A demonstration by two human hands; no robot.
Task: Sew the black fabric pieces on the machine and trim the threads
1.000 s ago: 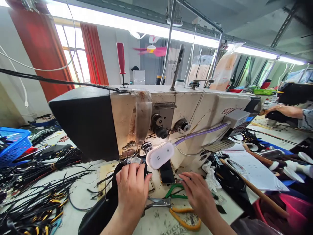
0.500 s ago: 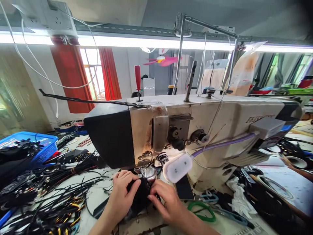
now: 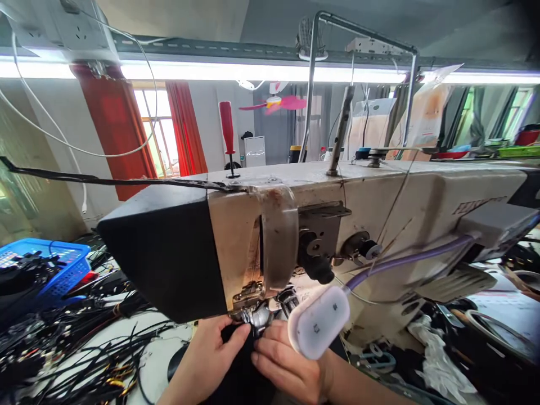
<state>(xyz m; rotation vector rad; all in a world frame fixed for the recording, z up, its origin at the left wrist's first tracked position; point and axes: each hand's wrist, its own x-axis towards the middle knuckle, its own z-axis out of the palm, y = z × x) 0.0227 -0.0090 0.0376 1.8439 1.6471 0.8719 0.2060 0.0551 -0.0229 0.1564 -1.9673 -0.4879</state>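
A large sewing machine [image 3: 236, 225] with a black end cover fills the middle of the view. Under its needle area, by the shiny metal presser part [image 3: 259, 316], lies black fabric [image 3: 242, 371]. My left hand [image 3: 215, 354] grips the left side of this fabric, thumb pointing towards the presser. On the other side, my right hand [image 3: 287, 357] holds the fabric with its fingers bent together close to the presser. A white oval lamp [image 3: 319, 323] on a purple flexible neck hangs in front of part of my right hand. The needle itself cannot be made out.
Black cords [image 3: 84, 354] lie heaped on the left beside a blue basket [image 3: 70, 275]. On the right are light blue scissors [image 3: 373, 359], crumpled white plastic [image 3: 442, 360] and a roll. A red screwdriver [image 3: 226, 132] stands on the machine.
The view has moved closer to the machine, which looks larger. My right hand has come up closer beside the presser, and the lamp now covers part of it. Both hands still hold the fabric.
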